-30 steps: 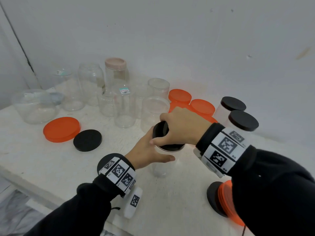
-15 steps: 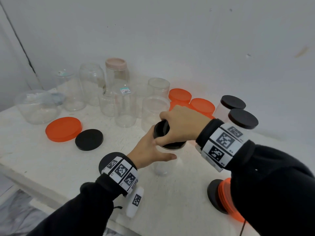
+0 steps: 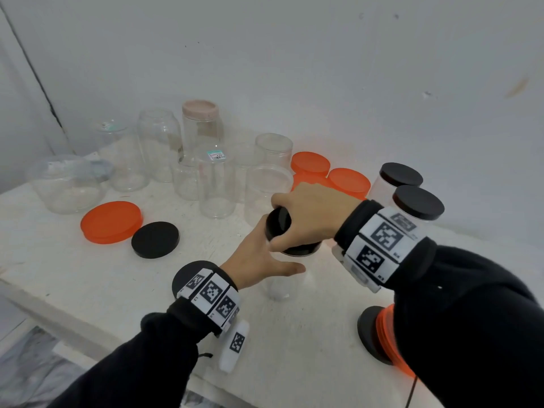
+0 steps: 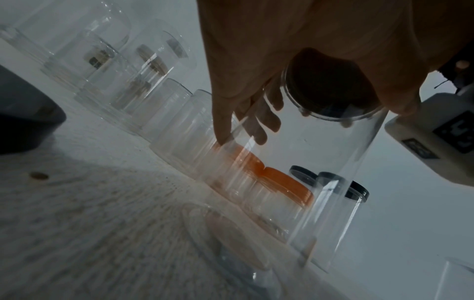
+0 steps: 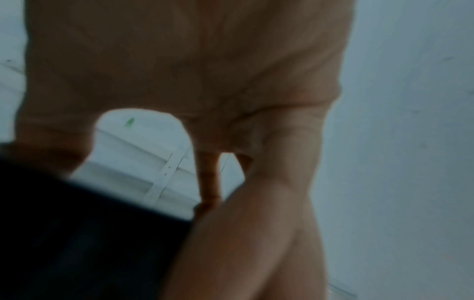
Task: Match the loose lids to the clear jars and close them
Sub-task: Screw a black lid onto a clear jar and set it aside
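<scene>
1. The left hand (image 3: 259, 260) wraps its fingers and thumb around a clear jar (image 3: 282, 278) standing near the front of the white table (image 3: 88, 278).
2. The right hand (image 3: 312, 216) grips the black lid (image 3: 278, 223) sitting on that jar's mouth, fingers curled over its rim.
3. A loose orange lid (image 3: 112, 222) and a loose black lid (image 3: 155, 239) lie just beside each other to the left.
4. Open clear jars (image 3: 216, 184) cluster behind; two black-lidded jars (image 3: 418, 201) stand at the right.
</scene>
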The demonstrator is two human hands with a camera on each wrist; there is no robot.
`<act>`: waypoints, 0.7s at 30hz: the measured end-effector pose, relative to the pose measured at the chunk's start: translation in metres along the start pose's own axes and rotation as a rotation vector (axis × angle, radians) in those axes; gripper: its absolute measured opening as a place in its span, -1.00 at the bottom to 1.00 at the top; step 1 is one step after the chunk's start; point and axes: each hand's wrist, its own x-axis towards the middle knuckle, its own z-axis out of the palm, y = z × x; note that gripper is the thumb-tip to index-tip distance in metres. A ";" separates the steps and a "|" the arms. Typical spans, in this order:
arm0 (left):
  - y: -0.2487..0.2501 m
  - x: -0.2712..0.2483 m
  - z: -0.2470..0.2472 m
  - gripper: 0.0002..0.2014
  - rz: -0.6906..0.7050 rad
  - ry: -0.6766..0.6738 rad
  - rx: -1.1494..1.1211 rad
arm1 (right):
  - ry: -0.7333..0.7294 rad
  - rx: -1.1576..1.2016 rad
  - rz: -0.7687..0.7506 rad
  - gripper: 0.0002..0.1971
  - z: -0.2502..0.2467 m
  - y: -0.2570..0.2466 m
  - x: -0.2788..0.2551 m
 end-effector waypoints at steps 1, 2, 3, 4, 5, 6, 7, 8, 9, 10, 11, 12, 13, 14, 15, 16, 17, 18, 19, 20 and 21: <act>0.000 0.000 0.000 -0.08 -0.007 0.000 0.000 | 0.044 -0.042 0.018 -0.45 0.002 -0.002 0.001; 0.000 0.000 0.000 -0.07 -0.012 -0.002 -0.001 | 0.058 -0.075 0.035 -0.43 0.002 -0.003 0.001; 0.000 0.000 0.000 -0.07 -0.014 -0.002 -0.003 | 0.034 -0.092 0.044 -0.39 0.001 -0.002 0.001; 0.001 0.000 0.000 -0.10 -0.009 -0.001 -0.005 | -0.033 -0.087 0.038 -0.35 -0.002 0.000 0.001; 0.001 0.000 -0.001 -0.14 0.003 0.000 -0.004 | -0.125 -0.056 0.010 -0.31 -0.005 0.002 -0.001; 0.002 0.001 -0.001 -0.16 0.014 -0.001 0.004 | -0.207 -0.017 -0.035 -0.25 -0.009 0.004 -0.002; 0.002 0.000 -0.002 -0.18 0.020 -0.005 0.012 | -0.248 0.006 -0.087 -0.21 -0.013 0.006 -0.004; 0.003 0.000 -0.002 -0.18 0.018 -0.012 0.017 | -0.242 0.015 -0.127 -0.20 -0.015 0.007 -0.005; 0.003 0.000 -0.002 -0.16 0.016 -0.018 0.015 | -0.204 0.023 -0.145 -0.25 -0.014 0.008 -0.004; 0.002 0.000 -0.002 -0.14 0.015 -0.022 0.007 | -0.152 0.032 -0.139 -0.31 -0.013 0.009 -0.003; 0.001 0.000 -0.002 -0.11 0.010 -0.021 -0.001 | -0.095 0.041 -0.115 -0.39 -0.010 0.009 -0.003; 0.000 0.000 -0.001 -0.08 0.001 -0.017 -0.006 | -0.035 0.044 -0.085 -0.44 -0.007 0.008 -0.001; 0.000 0.000 -0.001 -0.08 -0.008 -0.015 -0.011 | 0.021 0.039 -0.052 -0.45 -0.003 0.007 -0.001; 0.000 0.000 0.000 -0.09 -0.014 -0.015 -0.014 | 0.066 0.016 -0.020 -0.43 0.000 0.005 0.000; 0.000 0.000 0.000 -0.10 -0.014 -0.012 -0.014 | 0.096 -0.024 0.006 -0.40 0.001 0.004 0.000; -0.001 0.000 0.000 -0.11 -0.014 -0.008 -0.011 | 0.098 -0.069 0.023 -0.36 0.002 0.004 0.000; -0.001 0.000 0.000 -0.13 -0.011 -0.005 -0.008 | 0.060 -0.100 0.023 -0.33 0.001 0.005 -0.001; 0.000 0.000 0.000 -0.15 -0.004 -0.002 -0.005 | -0.019 -0.099 0.001 -0.31 -0.002 0.006 -0.003; 0.000 0.001 0.000 -0.17 0.009 0.000 0.000 | -0.114 -0.065 -0.037 -0.29 -0.004 0.007 -0.004; 0.000 0.001 0.000 -0.19 0.021 0.000 0.007 | -0.184 -0.025 -0.077 -0.26 -0.007 0.008 -0.005; 0.001 0.000 0.000 -0.19 0.026 -0.001 0.014 | -0.210 0.004 -0.105 -0.25 -0.009 0.008 -0.006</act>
